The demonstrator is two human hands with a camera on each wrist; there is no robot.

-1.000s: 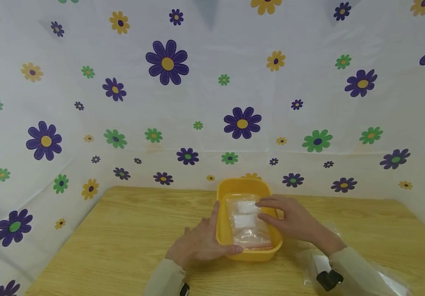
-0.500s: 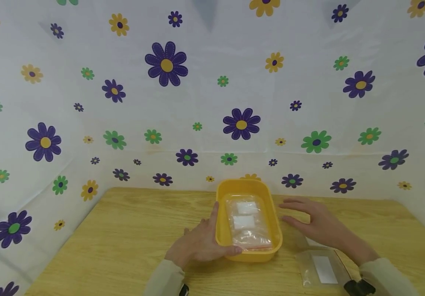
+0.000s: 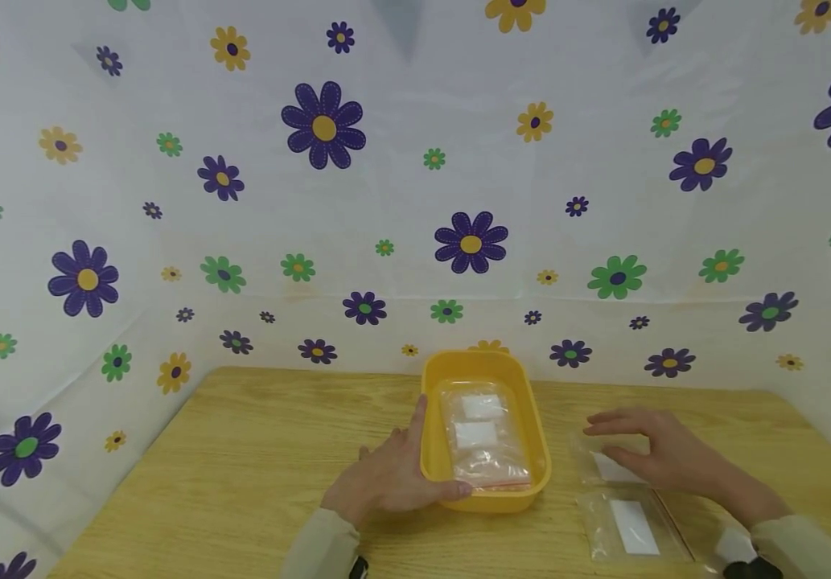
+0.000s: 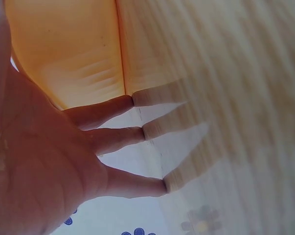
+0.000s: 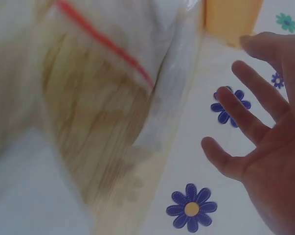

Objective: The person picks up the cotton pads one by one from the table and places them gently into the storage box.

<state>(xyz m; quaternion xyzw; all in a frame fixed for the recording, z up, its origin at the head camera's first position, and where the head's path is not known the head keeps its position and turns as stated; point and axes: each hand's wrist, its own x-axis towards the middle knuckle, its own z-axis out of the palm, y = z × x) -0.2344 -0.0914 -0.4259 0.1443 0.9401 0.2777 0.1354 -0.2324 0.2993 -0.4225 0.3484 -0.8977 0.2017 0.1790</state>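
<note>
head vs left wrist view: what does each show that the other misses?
Head only: the right hand hovering over clear bags on the table, and a bag with white labels lying inside the yellow tub.

Left wrist only: a close look at the straight fingers and the tub's outer wall; the tub's contents are hidden.

Both: the left hand resting open against the tub's side, on the wooden table.

Yellow tub [image 3: 540, 450] holding clear bag [image 3: 483, 438], flat clear bags [image 3: 621, 515] on table beside it
</note>
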